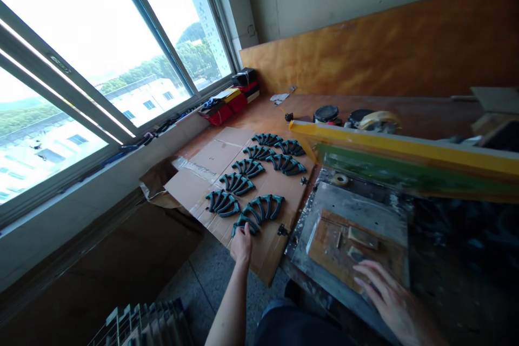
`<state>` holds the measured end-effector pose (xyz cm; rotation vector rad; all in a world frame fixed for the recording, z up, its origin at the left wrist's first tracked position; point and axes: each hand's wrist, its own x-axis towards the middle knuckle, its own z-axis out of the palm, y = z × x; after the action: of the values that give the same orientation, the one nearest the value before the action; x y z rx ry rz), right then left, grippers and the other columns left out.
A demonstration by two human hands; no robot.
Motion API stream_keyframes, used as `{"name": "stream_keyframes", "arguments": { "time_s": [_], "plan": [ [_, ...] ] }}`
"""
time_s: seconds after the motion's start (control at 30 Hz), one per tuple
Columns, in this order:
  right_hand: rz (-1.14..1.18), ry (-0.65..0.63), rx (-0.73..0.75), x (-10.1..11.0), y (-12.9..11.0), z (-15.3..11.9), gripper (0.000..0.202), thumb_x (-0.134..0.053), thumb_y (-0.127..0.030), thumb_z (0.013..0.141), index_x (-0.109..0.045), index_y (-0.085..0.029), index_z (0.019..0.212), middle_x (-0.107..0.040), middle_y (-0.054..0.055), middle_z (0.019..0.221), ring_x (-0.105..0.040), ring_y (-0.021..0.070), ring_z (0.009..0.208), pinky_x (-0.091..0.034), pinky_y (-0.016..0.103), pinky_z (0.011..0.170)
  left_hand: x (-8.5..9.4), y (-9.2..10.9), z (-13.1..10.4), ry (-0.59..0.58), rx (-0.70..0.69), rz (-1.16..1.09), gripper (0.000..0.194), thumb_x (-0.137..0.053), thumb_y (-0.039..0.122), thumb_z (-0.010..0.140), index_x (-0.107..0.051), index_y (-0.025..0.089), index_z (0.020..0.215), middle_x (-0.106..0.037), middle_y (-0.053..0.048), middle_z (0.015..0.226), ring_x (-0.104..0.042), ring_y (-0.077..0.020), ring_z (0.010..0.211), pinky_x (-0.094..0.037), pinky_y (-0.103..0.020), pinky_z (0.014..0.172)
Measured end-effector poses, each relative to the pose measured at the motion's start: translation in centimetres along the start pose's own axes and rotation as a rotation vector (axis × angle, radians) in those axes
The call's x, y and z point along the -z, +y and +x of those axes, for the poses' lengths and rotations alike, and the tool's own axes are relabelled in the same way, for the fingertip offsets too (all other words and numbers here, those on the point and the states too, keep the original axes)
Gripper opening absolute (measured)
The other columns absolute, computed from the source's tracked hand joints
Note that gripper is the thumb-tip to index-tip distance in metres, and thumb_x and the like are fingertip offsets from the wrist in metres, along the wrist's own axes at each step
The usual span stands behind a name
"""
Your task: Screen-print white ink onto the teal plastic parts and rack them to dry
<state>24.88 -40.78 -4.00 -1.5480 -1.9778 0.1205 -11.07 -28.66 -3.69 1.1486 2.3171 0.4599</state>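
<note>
Arm [229, 303] forward, left hand [241, 247] at dark part [253, 225]

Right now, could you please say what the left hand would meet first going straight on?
The left hand would likely first meet the dark green, ribbed, fan-shaped piece right in front of it; they may even be touching, though depth is unclear.

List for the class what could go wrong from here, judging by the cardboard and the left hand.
1. The near end of the cardboard sheet juts out above the floor; pressing there might bend it and let dark curved parts slide off.
2. The left hand is at the nearest parts, which lie close together, so it could knock neighbours out of place.
</note>
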Motion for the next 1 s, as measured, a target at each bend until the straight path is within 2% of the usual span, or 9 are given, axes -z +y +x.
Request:
{"name": "stream_keyframes", "arguments": {
  "time_s": [0.07, 0.13, 0.23, 0.33, 0.5, 0.57, 0.67, 0.83, 1.0],
  "plan": [
    [0.019, -0.011, -0.016, 0.0, 0.4, -0.2, 0.047, -0.030, -0.054, 0.095, -0.070, -0.030, 0.097, -0.069, 0.005, 0.100, -0.069, 0.0200, 0.086, -0.058, 0.029, 0.073, -0.6, 2.0, -0.9, 0.072, -0.038, 0.054, 0.044, -0.036, 0.052, 0.089, -0.059, 0.022, 0.113, -0.059, -0.015, 0.124, -0.052, -0.0301, 0.119, -0.042, -0.047, 0.095],
    [0.041, -0.019, -0.025, 0.1, 0.8, -0.2, 0.050, -0.028, -0.055, 0.095, -0.071, -0.029, 0.095, -0.070, 0.005, 0.100, -0.069, 0.0197, 0.085, -0.058, 0.028, 0.074, -1.5, 4.3, -1.2, 0.089, -0.067, 0.096, 0.047, -0.045, 0.052, 0.086, -0.054, 0.028, 0.124, -0.048, -0.011, 0.139, -0.041, -0.0310, 0.128, -0.041, -0.048, 0.096],
    [0.063, -0.019, -0.024, 0.1, 1.0, -0.1, 0.054, -0.025, -0.056, 0.095, -0.072, -0.029, 0.092, -0.070, 0.005, 0.098, -0.070, 0.0190, 0.085, -0.058, 0.026, 0.074, -3.0, 7.3, -1.0, 0.087, -0.018, 0.151, 0.050, -0.052, 0.054, 0.080, -0.057, 0.031, 0.124, -0.041, -0.011, 0.145, -0.034, -0.0369, 0.130, -0.042, -0.057, 0.091],
    [0.066, -0.030, -0.029, 0.4, 1.2, 0.0, 0.054, -0.027, -0.058, 0.094, -0.072, -0.030, 0.091, -0.071, 0.004, 0.098, -0.070, 0.0179, 0.084, -0.058, 0.024, 0.073, -4.2, 8.7, -0.7, 0.120, 0.074, 0.192, 0.050, -0.054, 0.053, 0.079, -0.058, 0.028, 0.121, -0.036, -0.012, 0.148, -0.028, -0.0378, 0.133, -0.039, -0.062, 0.092],
    [0.089, -0.062, -0.055, 0.6, 2.0, -0.7, 0.053, -0.031, -0.062, 0.092, -0.073, -0.029, 0.092, -0.071, 0.003, 0.099, -0.070, 0.0167, 0.084, -0.058, 0.021, 0.073, -5.5, 8.9, -0.5, 0.163, 0.222, 0.208, 0.052, -0.052, 0.057, 0.078, -0.057, 0.028, 0.121, -0.022, -0.009, 0.155, -0.022, -0.0391, 0.138, -0.037, -0.061, 0.096],
    [0.115, -0.071, -0.070, 0.6, 2.4, -1.2, 0.054, -0.030, -0.062, 0.092, -0.073, -0.029, 0.093, -0.072, 0.003, 0.100, -0.070, 0.0169, 0.085, -0.058, 0.020, 0.074, -5.7, 9.0, -0.3, 0.157, 0.249, 0.208, 0.053, -0.052, 0.057, 0.077, -0.057, 0.029, 0.122, -0.028, -0.010, 0.153, -0.029, -0.0397, 0.135, -0.037, -0.061, 0.096],
    [0.161, -0.078, -0.078, 0.5, 2.7, -1.4, 0.055, -0.028, -0.061, 0.093, -0.073, -0.028, 0.093, -0.072, 0.003, 0.101, -0.070, 0.0164, 0.087, -0.057, 0.020, 0.077, -5.4, 9.5, 0.2, 0.139, 0.260, 0.220, 0.052, -0.055, 0.056, 0.075, -0.059, 0.027, 0.117, -0.045, -0.013, 0.140, -0.044, -0.0382, 0.123, -0.042, -0.058, 0.091],
    [0.174, -0.046, -0.049, 0.8, 2.3, -0.6, 0.051, -0.033, -0.060, 0.093, -0.073, -0.029, 0.091, -0.072, 0.002, 0.098, -0.070, 0.0143, 0.083, -0.056, 0.015, 0.075, -4.5, 9.5, 0.1, 0.148, 0.184, 0.264, 0.051, -0.056, 0.053, 0.074, -0.062, 0.018, 0.110, -0.055, -0.017, 0.125, -0.050, -0.0356, 0.115, -0.045, -0.051, 0.086],
    [0.101, 0.035, -0.002, 1.6, 2.6, -0.2, 0.044, -0.039, -0.059, 0.092, -0.073, -0.031, 0.092, -0.072, 0.000, 0.099, -0.070, 0.0131, 0.083, -0.055, 0.014, 0.074, -3.7, 8.0, -1.0, 0.181, 0.051, 0.300, 0.049, -0.055, 0.052, 0.076, -0.061, 0.019, 0.111, -0.057, -0.016, 0.122, -0.051, -0.0328, 0.114, -0.044, -0.048, 0.086]
  ]
}}
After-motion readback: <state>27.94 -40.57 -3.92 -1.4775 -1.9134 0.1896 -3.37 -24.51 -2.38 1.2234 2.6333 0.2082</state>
